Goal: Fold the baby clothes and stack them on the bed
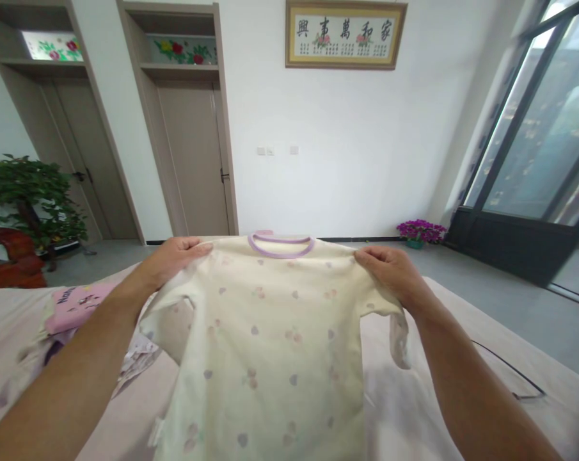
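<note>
A cream shirt [274, 333] with small hearts and a cherry-like print hangs spread out before me, its lilac-trimmed neckline at the top. My left hand [181, 256] pinches the shoulder at the left, fingers closed on the cloth. At the other shoulder, my right hand [385, 269] is closed on the fabric in the same way. Both sleeves droop below my hands, and the shirt's lower edge runs out of view.
A pale pink sheet [395, 410] lies beneath. Folded pink clothing [80, 307] rests on it at the left, and a thin dark hanger [510, 368] at the right. Beyond are a plant [25, 192], purple flowers [421, 232] and doors.
</note>
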### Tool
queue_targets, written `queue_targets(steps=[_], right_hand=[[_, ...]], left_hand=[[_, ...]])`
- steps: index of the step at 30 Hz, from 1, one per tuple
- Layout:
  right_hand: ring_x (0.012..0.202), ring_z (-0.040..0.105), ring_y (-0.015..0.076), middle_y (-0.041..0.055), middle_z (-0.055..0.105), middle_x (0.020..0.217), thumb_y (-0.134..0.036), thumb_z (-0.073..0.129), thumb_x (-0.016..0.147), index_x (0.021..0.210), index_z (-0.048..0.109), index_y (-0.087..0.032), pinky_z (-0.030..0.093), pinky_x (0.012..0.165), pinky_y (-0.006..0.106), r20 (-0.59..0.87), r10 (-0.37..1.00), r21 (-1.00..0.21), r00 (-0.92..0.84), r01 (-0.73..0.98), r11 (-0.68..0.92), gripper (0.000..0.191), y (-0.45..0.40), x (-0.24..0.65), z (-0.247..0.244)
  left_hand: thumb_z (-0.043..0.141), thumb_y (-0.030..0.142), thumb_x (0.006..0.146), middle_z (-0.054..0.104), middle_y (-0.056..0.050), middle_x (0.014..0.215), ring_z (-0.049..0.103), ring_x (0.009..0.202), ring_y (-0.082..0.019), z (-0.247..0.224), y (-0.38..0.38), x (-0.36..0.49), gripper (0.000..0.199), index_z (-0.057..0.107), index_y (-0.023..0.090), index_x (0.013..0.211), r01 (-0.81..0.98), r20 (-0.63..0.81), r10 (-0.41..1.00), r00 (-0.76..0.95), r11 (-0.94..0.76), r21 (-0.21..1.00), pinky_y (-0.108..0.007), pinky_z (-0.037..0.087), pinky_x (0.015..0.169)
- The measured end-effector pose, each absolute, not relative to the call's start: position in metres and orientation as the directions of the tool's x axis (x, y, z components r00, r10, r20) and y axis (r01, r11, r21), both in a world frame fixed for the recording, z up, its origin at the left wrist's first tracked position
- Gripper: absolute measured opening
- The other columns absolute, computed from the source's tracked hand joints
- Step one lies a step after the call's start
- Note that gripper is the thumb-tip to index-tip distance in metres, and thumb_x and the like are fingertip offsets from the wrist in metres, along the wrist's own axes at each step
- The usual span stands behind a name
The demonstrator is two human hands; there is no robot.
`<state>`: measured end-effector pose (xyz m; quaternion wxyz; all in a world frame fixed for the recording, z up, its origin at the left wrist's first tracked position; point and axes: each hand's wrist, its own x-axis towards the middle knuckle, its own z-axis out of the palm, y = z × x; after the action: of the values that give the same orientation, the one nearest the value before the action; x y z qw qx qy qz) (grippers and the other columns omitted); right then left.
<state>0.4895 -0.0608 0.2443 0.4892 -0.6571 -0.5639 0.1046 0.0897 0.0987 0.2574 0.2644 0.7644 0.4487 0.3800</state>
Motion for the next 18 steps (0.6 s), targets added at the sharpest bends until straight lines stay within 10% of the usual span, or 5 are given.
queue_targets(steps=[2, 6, 11, 18], right_hand=[[0.060, 0.057, 0.0140, -0.0005, 0.065, 0.066, -0.052, 0.054, 0.083, 0.081, 0.072, -0.017, 0.038, 0.052, 0.022, 0.356, 0.864, -0.647, 0.356, 0.761, -0.048, 0.039, -0.026, 0.503, 0.223], [0.088, 0.063, 0.0211, 0.0046, 0.072, 0.099, -0.043, 0.045, 0.089, 0.108, 0.070, -0.023, 0.044, 0.073, 0.029, 0.327, 0.856, -0.327, 0.400, 0.898, -0.295, 0.037, 0.028, 0.515, 0.179], [0.124, 0.048, 0.0262, 0.0108, 0.057, 0.135, -0.034, 0.045, 0.092, 0.131, 0.057, -0.019, 0.037, 0.101, 0.038, 0.301, 0.914, -0.231, 0.274, 0.950, -0.209, 0.043, 0.031, 0.474, 0.108], [0.144, 0.019, 0.0296, 0.0110, 0.028, 0.155, -0.050, 0.031, 0.097, 0.148, 0.036, -0.020, 0.016, 0.115, 0.048, 0.242, 0.968, -0.068, -0.066, 0.994, 0.084, 0.060, -0.011, 0.423, 0.000]], left_hand=[[0.042, 0.052, 0.091, 0.070, -0.005, 0.075, 0.065, 0.063, -0.018, 0.227, 0.132, 0.105, 0.047, 0.068, 0.014, 0.086, 0.770, 0.274, 0.906, 0.323, -0.420, 0.481, -0.023, 0.046, 0.053], [0.056, 0.037, 0.085, 0.070, -0.014, 0.100, 0.065, 0.092, -0.029, 0.165, 0.171, 0.140, 0.030, 0.069, 0.014, 0.098, 0.886, 0.299, 0.925, 0.233, -0.329, 0.327, -0.038, 0.048, 0.078], [0.051, 0.030, 0.090, 0.051, -0.014, 0.140, 0.043, 0.132, -0.026, 0.093, 0.149, 0.186, 0.045, 0.054, 0.016, 0.133, 0.883, 0.342, 0.881, 0.327, -0.414, 0.222, -0.038, 0.030, 0.110], [0.036, 0.055, 0.094, 0.028, -0.013, 0.155, 0.020, 0.144, -0.033, 0.001, 0.080, 0.209, 0.065, 0.037, 0.019, 0.147, 0.828, 0.249, 0.825, 0.507, -0.546, 0.123, -0.049, 0.019, 0.115]])
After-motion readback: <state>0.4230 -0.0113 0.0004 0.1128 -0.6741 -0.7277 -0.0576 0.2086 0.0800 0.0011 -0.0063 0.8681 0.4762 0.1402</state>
